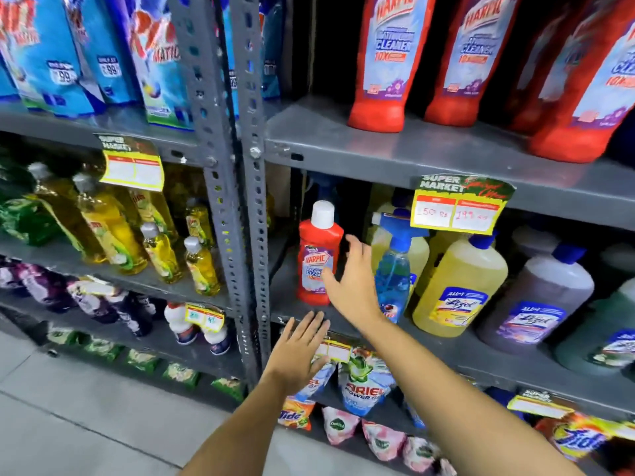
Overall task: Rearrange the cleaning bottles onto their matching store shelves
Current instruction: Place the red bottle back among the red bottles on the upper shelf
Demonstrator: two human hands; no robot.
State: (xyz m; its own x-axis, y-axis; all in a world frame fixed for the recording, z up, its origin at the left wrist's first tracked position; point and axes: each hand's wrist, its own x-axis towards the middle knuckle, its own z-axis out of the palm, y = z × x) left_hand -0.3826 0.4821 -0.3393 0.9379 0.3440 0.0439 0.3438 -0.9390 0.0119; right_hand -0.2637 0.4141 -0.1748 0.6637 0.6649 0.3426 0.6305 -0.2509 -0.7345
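Observation:
A small red Harpic bottle (318, 255) with a white cap stands upright at the left end of the middle right shelf (481, 352). My right hand (354, 283) is open just to its right, fingers spread, thumb near the label, not gripping it. Lower down, my left hand (299, 352) hovers open in front of the shelf's edge, holding nothing. Several large red Harpic bottles (381, 60) stand on the shelf above (395, 146). A blue spray bottle (393, 269) and a yellow Lizol bottle (460, 286) stand right of my right hand.
A grey perforated upright (251, 207) divides the two racks. Yellow dish-liquid bottles (113, 231) fill the left middle shelf, blue detergent pouches (68, 53) the top left. Ariel and Tide pouches (364, 383) hang below. A purple Lizol bottle (536, 297) and a price tag (457, 204) sit at right.

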